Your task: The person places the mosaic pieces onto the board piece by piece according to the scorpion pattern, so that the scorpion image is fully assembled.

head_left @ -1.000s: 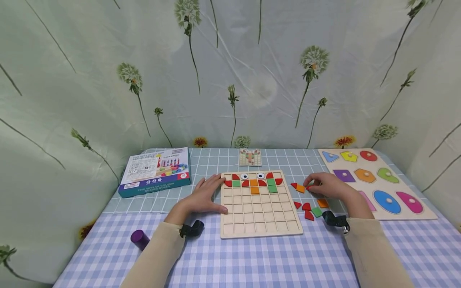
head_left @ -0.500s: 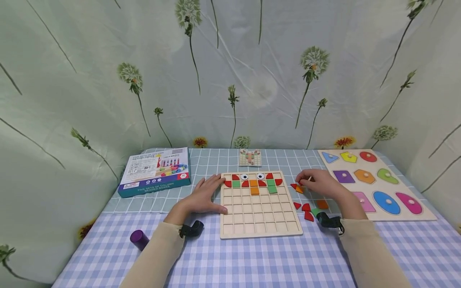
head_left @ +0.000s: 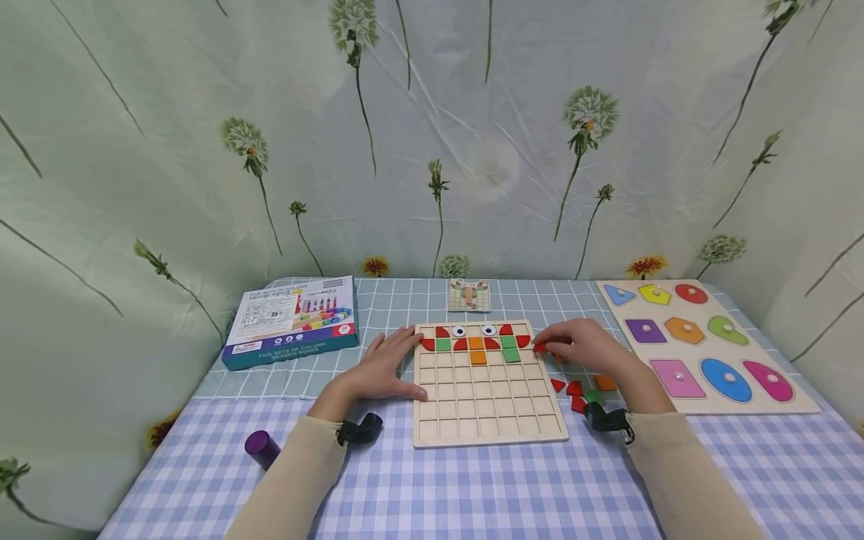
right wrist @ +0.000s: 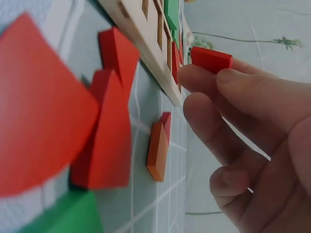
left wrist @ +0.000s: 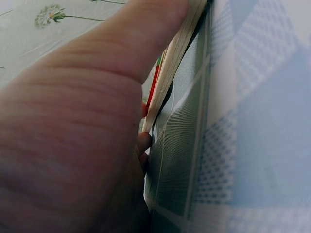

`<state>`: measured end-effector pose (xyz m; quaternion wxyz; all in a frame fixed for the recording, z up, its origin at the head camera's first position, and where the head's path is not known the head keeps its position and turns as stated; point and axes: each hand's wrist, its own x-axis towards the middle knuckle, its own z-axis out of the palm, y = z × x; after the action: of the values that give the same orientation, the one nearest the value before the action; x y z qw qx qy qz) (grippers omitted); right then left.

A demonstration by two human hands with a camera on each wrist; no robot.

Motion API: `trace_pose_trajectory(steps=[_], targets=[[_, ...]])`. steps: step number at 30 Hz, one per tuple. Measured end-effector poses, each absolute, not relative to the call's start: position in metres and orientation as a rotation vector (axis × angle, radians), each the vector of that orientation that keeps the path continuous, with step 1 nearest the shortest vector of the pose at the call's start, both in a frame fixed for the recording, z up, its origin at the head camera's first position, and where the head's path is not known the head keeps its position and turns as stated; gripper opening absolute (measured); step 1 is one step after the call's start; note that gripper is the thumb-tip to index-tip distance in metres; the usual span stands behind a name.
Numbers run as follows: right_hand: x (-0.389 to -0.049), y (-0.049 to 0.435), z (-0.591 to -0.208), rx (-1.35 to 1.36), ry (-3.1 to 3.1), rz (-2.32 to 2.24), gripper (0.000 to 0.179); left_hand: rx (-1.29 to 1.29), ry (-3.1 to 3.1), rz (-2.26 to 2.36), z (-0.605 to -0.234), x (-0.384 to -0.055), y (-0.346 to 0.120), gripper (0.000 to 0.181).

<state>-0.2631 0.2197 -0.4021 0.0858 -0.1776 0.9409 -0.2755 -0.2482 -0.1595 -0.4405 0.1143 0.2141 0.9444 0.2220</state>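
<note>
My right hand (head_left: pixel 582 349) pinches a red wooden tile (right wrist: pixel 211 59) between thumb and fingertips, at the upper right edge of the grid board (head_left: pixel 486 433). The tile's full outline is hidden by the fingers. My left hand (head_left: pixel 380 373) lies along the board's left side, fingers spread and fairly straight, its thumb touching the edge. Red, green and orange tiles and two eye tiles fill cells in the board's top rows. Beside the board's right edge lie several loose tiles, among them a red triangle (head_left: pixel 557 385) and an orange square (head_left: pixel 605 382).
A small pattern card (head_left: pixel 469 295) is behind the board. To the right lies a shape puzzle board (head_left: pixel 763 360) with knobbed pieces. At the left are a boxed bead set (head_left: pixel 293 322) and a purple cylinder (head_left: pixel 262 448), close to the left sleeve.
My right hand has moved left with the red tile, from the loose pieces to the board's right edge. My left hand has stayed in place.
</note>
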Motion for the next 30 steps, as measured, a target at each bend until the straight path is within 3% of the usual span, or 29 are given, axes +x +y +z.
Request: trace_pose_trajectory(steps=[18,30], targets=[[-0.259,0.192,-0.406,-0.825,2.84,-0.851,0.006,0.612,2.769,0.644,-0.44,-0.248,-0.159,0.11],[-0.252,0.173,-0.404,-0.881,2.761,-0.876,0.007,0.61,2.771,0.646,-0.44,-0.249,-0.159,0.11]])
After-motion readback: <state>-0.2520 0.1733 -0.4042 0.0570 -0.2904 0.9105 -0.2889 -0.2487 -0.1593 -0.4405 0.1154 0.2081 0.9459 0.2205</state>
